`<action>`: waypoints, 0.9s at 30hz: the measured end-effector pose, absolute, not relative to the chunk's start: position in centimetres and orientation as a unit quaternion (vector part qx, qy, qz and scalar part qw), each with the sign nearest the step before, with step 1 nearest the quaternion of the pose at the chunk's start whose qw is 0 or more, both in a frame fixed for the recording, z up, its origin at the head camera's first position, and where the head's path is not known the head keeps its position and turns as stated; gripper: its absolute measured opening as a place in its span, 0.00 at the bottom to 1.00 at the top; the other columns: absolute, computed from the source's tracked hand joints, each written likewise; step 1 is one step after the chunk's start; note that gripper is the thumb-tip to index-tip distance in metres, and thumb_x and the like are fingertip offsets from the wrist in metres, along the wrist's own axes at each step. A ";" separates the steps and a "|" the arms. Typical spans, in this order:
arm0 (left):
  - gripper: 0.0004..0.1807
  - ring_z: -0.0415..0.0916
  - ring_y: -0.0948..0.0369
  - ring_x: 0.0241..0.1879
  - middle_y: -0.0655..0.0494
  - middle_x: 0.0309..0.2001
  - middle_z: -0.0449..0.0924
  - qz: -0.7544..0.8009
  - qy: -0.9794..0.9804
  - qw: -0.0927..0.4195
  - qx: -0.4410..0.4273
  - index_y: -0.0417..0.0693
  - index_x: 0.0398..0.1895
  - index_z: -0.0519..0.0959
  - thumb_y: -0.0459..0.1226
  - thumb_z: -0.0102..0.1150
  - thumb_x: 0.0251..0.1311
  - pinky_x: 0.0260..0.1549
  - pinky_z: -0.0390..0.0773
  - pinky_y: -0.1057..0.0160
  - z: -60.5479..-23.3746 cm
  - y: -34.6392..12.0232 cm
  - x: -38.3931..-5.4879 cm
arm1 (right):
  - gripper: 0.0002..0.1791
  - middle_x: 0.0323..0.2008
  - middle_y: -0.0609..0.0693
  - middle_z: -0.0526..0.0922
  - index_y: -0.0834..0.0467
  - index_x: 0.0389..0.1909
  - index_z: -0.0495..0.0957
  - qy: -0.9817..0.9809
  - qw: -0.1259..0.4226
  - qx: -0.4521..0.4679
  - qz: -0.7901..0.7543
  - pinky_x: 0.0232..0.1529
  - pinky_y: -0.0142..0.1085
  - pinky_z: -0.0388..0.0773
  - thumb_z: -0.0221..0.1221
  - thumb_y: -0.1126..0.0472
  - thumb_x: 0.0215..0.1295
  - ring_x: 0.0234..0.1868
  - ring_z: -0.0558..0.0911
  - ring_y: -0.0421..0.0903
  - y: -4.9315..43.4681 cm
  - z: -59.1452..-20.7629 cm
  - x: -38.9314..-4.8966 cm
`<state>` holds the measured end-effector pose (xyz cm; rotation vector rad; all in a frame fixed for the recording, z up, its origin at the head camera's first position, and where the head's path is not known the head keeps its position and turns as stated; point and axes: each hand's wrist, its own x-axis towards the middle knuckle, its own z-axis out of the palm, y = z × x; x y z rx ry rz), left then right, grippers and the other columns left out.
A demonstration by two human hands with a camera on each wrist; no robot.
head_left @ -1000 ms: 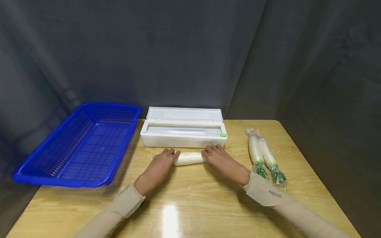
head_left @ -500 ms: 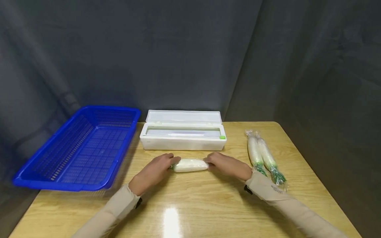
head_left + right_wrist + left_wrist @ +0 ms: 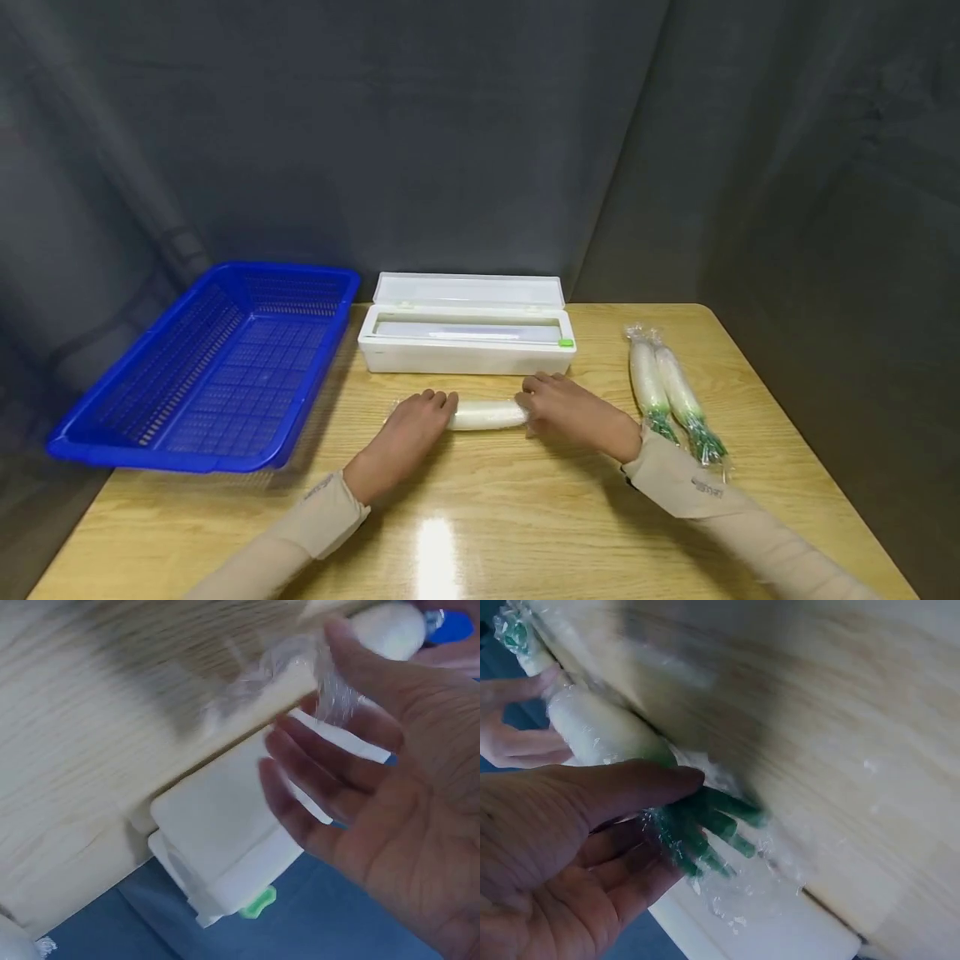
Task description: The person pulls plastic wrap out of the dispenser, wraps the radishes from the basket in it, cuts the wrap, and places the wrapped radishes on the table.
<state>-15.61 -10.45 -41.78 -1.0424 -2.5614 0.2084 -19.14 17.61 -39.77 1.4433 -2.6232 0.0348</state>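
A white radish (image 3: pixel 489 415) with cut green stems, wrapped in clear cling film, lies crosswise on the table between both hands. My left hand (image 3: pixel 414 425) covers its stem end in the head view. In the left wrist view the left thumb lies over the radish (image 3: pixel 600 727) where the green stems (image 3: pixel 705 829) begin, with fingers curled beneath. At the other end is my right hand (image 3: pixel 573 414). The right wrist view shows loose cling film (image 3: pixel 337 694) between its thumb and curled fingers, beside the radish's white tip (image 3: pixel 390 631).
Just behind the hands stands a white cling film dispenser (image 3: pixel 468 360), lid raised, with a green slider (image 3: pixel 566 342). Two wrapped radishes (image 3: pixel 675 387) lie at the right. A blue basket (image 3: pixel 300 417) occupies the left side. Dark curtains (image 3: pixel 480 150) surround the table (image 3: pixel 525 533).
Over the last second the radish and both hands have come a little away from the dispenser, toward the person. The green stems visible half a second ago are now behind the left hand.
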 end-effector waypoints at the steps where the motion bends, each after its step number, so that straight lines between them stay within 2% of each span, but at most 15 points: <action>1: 0.22 0.79 0.57 0.30 0.50 0.32 0.81 0.074 -0.910 0.179 -0.367 0.38 0.45 0.78 0.17 0.72 0.48 0.28 0.81 0.64 -41.8 -10.4 -15.8 | 0.21 0.35 0.50 0.78 0.57 0.38 0.77 -0.870 0.106 0.482 -0.013 0.35 0.36 0.77 0.76 0.52 0.54 0.34 0.76 0.45 17.4 -40.0 -19.1; 3: 0.22 0.79 0.55 0.31 0.49 0.33 0.81 0.063 -0.915 0.160 -0.366 0.37 0.46 0.78 0.18 0.72 0.49 0.28 0.82 0.63 -41.6 -10.4 -16.2 | 0.26 0.41 0.53 0.80 0.59 0.47 0.76 -0.862 0.145 0.483 -0.041 0.39 0.40 0.82 0.77 0.52 0.53 0.39 0.81 0.49 16.9 -40.4 -19.0; 5: 0.21 0.80 0.54 0.32 0.47 0.34 0.82 0.040 -0.917 0.137 -0.372 0.36 0.48 0.78 0.17 0.70 0.51 0.29 0.83 0.61 -41.4 -10.5 -16.6 | 0.25 0.42 0.54 0.81 0.60 0.53 0.75 -0.855 0.167 0.487 -0.062 0.39 0.40 0.83 0.75 0.59 0.58 0.39 0.82 0.50 16.4 -41.0 -19.0; 7: 0.21 0.82 0.52 0.34 0.45 0.35 0.82 0.006 -0.920 0.102 -0.378 0.36 0.49 0.79 0.16 0.67 0.52 0.32 0.84 0.59 -41.0 -10.6 -17.0 | 0.22 0.39 0.53 0.81 0.62 0.54 0.75 -0.847 0.188 0.491 -0.086 0.39 0.38 0.82 0.71 0.66 0.62 0.38 0.82 0.47 16.0 -41.6 -18.9; 11: 0.17 0.83 0.50 0.37 0.44 0.37 0.83 -0.047 -0.924 0.025 -0.380 0.37 0.45 0.80 0.15 0.63 0.56 0.38 0.85 0.55 -39.8 -10.9 -17.6 | 0.19 0.34 0.50 0.81 0.65 0.54 0.76 -0.833 0.214 0.493 -0.132 0.37 0.35 0.79 0.68 0.72 0.64 0.34 0.80 0.44 15.7 -42.3 -18.7; 13: 0.14 0.84 0.50 0.39 0.44 0.37 0.84 -0.060 -0.928 0.001 -0.368 0.38 0.42 0.80 0.16 0.64 0.57 0.39 0.84 0.55 -39.5 -10.9 -17.6 | 0.18 0.33 0.50 0.83 0.65 0.53 0.75 -0.839 0.190 0.494 -0.124 0.37 0.35 0.79 0.68 0.68 0.66 0.34 0.81 0.43 15.6 -42.2 -18.5; 15: 0.15 0.84 0.49 0.41 0.44 0.40 0.84 -0.063 -0.928 0.006 -0.367 0.38 0.43 0.80 0.16 0.64 0.57 0.40 0.84 0.54 -39.6 -10.9 -17.3 | 0.15 0.33 0.49 0.83 0.62 0.52 0.76 -0.849 0.143 0.496 -0.109 0.36 0.35 0.78 0.67 0.62 0.70 0.35 0.82 0.43 15.6 -41.7 -18.3; 18: 0.20 0.83 0.49 0.44 0.44 0.45 0.85 -0.042 -0.921 0.069 -0.381 0.36 0.50 0.81 0.17 0.67 0.54 0.43 0.85 0.54 -40.5 -10.9 -16.7 | 0.13 0.34 0.48 0.83 0.59 0.48 0.76 -0.868 0.054 0.492 -0.028 0.35 0.33 0.77 0.64 0.56 0.73 0.34 0.82 0.42 15.6 -40.6 -18.2; 22: 0.28 0.83 0.50 0.46 0.45 0.51 0.85 -0.035 -0.904 0.149 -0.398 0.35 0.59 0.79 0.20 0.70 0.52 0.46 0.85 0.54 -41.6 -10.8 -16.1 | 0.08 0.34 0.49 0.75 0.59 0.46 0.79 -0.878 -0.047 0.468 0.091 0.35 0.31 0.73 0.64 0.60 0.73 0.34 0.73 0.42 16.0 -39.8 -19.0; 24: 0.28 0.83 0.51 0.44 0.47 0.49 0.85 -0.048 -0.905 0.159 -0.392 0.37 0.60 0.78 0.21 0.71 0.53 0.43 0.85 0.54 -41.8 -10.9 -16.0 | 0.05 0.32 0.47 0.69 0.58 0.41 0.78 -0.875 -0.085 0.458 0.132 0.36 0.31 0.68 0.64 0.62 0.72 0.34 0.66 0.41 16.2 -39.5 -19.6; 27: 0.27 0.83 0.54 0.38 0.49 0.42 0.86 -0.068 -0.909 0.156 -0.380 0.39 0.60 0.79 0.19 0.69 0.55 0.38 0.85 0.55 -42.1 -11.2 -16.0 | 0.08 0.29 0.45 0.61 0.57 0.34 0.75 -0.865 -0.115 0.461 0.161 0.37 0.31 0.61 0.63 0.63 0.73 0.33 0.60 0.40 16.5 -39.3 -20.4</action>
